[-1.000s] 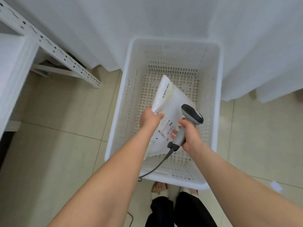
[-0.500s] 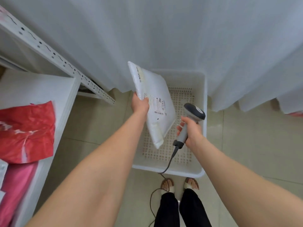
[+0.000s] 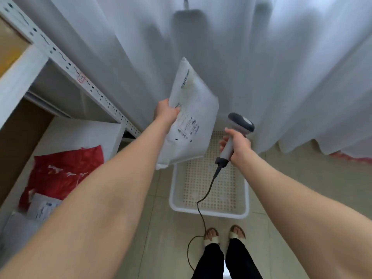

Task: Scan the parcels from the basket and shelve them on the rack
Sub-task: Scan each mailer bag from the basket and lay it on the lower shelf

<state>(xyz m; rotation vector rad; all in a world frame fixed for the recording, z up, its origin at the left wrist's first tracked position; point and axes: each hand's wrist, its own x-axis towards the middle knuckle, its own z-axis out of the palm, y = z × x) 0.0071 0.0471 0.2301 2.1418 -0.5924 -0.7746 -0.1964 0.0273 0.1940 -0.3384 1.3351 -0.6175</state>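
Observation:
My left hand [image 3: 165, 110] grips the left edge of a white padded parcel [image 3: 191, 117], held up in the air with its printed label facing me. Just to its right, my right hand [image 3: 237, 144] holds a grey corded barcode scanner [image 3: 239, 124], head up and beside the parcel's lower right corner. Below both, the white perforated basket [image 3: 209, 211] stands on the floor and looks empty. The white metal rack [image 3: 66, 67] is at the left, with a red parcel [image 3: 62, 172] lying on its shelf.
White curtains [image 3: 261, 57] hang behind the basket. A white-labelled parcel [image 3: 43, 208] lies below the red one on the shelf. A brown box [image 3: 10, 47] sits on a higher shelf. The scanner cord [image 3: 199, 214] trails down to the tiled floor by my feet [image 3: 223, 234].
The white parcel has come up out of the basket and risen further in my left hand. The scanner rose with it on the right. My view lifted, showing the rack shelves.

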